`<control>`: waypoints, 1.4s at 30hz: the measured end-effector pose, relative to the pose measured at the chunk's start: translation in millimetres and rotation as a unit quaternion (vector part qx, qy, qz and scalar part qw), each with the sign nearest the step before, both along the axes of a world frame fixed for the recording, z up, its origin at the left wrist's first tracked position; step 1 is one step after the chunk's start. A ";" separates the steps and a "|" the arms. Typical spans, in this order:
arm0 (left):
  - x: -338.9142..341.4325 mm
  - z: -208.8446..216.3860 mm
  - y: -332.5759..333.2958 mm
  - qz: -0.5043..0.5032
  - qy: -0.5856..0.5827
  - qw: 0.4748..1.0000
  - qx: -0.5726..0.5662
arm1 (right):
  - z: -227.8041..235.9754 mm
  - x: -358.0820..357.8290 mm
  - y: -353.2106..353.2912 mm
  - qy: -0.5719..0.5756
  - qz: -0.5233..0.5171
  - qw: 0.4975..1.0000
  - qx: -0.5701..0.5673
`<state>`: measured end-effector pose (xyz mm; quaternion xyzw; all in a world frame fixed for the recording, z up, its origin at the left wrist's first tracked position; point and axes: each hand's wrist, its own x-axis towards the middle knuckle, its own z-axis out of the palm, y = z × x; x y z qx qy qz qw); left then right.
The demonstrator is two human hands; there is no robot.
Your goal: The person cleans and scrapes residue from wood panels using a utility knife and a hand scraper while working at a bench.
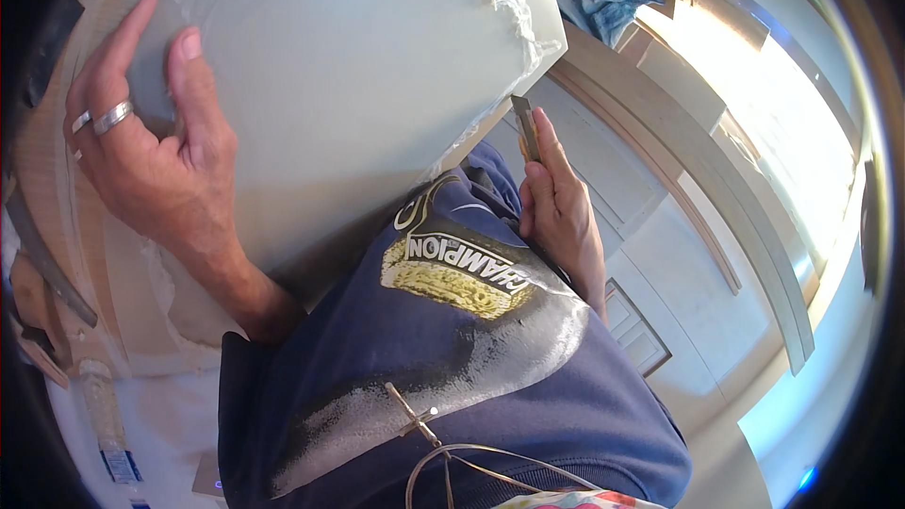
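Single view, worn on the head, aimed steeply down along the chest and over a dark blue sweatshirt. Very close to the body: sweatshirt fills the lower middle, forearms enter beside it. Left hand at picture left, right hand right of centre, pale grey panel just beyond the chest. Strong fisheye bending, dark rim around the frame, floor far below at right. No second view for overlap.
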<state>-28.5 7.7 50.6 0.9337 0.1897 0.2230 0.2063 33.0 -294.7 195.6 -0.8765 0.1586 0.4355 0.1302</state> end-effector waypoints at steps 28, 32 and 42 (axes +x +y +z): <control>7.3 -15.9 -5.4 0.030 -0.020 0.999 -0.002 | -17.0 9.8 -2.5 0.015 0.059 0.998 0.029; 15.1 -33.8 -1.0 0.032 -0.007 0.999 -0.027 | -21.9 23.6 -0.8 0.030 0.080 0.996 0.011; 33.7 -58.2 3.1 0.044 -0.008 0.999 -0.027 | -9.3 63.1 -17.0 -0.039 0.165 0.985 -0.016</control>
